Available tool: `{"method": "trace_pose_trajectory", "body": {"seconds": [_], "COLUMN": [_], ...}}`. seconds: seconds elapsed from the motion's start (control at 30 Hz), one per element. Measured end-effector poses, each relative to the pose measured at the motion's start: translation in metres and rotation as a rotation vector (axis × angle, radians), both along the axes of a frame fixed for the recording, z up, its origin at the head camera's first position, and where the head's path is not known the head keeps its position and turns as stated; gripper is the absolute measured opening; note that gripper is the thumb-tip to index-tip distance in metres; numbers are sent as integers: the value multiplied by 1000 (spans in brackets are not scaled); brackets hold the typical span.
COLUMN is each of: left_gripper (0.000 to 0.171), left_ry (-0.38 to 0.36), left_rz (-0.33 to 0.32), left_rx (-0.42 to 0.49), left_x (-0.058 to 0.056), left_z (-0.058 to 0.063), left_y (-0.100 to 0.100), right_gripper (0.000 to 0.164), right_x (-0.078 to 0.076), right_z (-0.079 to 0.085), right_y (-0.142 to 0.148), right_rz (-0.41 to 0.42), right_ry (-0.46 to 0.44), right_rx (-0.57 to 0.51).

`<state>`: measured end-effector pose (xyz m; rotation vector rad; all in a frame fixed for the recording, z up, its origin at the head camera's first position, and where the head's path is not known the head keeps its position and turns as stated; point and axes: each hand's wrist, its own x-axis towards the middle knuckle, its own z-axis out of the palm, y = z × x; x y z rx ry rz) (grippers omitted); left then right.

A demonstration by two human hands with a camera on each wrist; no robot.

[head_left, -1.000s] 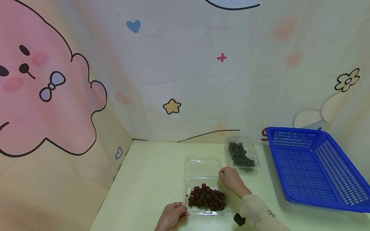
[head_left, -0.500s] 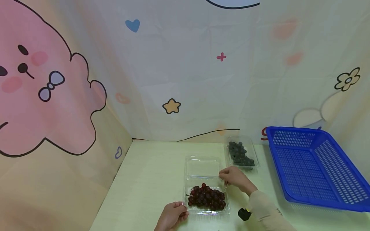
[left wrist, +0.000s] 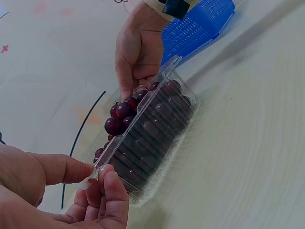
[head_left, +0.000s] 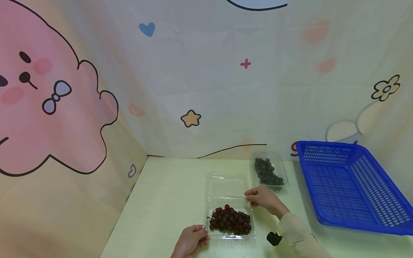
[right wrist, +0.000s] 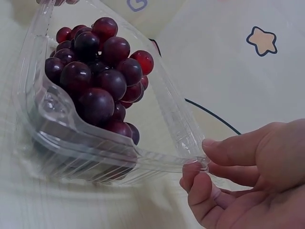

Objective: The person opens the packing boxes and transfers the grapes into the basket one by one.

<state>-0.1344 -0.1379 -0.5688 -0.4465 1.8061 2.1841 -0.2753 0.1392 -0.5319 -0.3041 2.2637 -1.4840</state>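
A bunch of dark red grapes (head_left: pixel 230 220) lies in the base of a clear plastic clamshell box (head_left: pixel 226 236), whose lid (head_left: pixel 226 185) is folded back, away from the person. My left hand (head_left: pixel 191 239) pinches the near left corner of the box between thumb and fingers; the left wrist view shows its thumb (left wrist: pixel 66 168) on the rim. With thumb and forefinger, my right hand (head_left: pixel 265 200) pinches the right side of the rim close to the hinge, and the right wrist view shows its fingertips (right wrist: pixel 200 187) below that corner.
Behind, to the right, stands a second clear box with dark grapes (head_left: pixel 266 172). A large blue plastic basket (head_left: pixel 351 193) takes up the right side of the pale table (head_left: pixel 155 208). A printed cloth (head_left: pixel 213 79) hangs behind the table.
My right hand has turned slightly at the box rim, its wrist and sleeve shifting right and a little down. The left hand and the grapes stay nearly in place.
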Motion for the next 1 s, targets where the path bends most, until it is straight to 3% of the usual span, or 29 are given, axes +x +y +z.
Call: {"method": "trace_pose_trajectory", "body": {"seconds": [0.4, 0.6, 1.0], "left_gripper": [22, 33, 32], "left_ry": [-31, -6, 193], "left_rz": [-69, -62, 39], "left_rx": [-120, -258, -561], "left_x": [-2, -3, -14], "left_z": [5, 7, 29], "left_y": [-7, -9, -10], "right_gripper": [30, 29, 28], "right_x": [2, -1, -1], "right_z": [-3, -5, -7], "right_y": [2, 2, 2], "right_rz": [-9, -15, -30], "right_ry": [2, 12, -10], "right_rx": [-10, -5, 0]}}
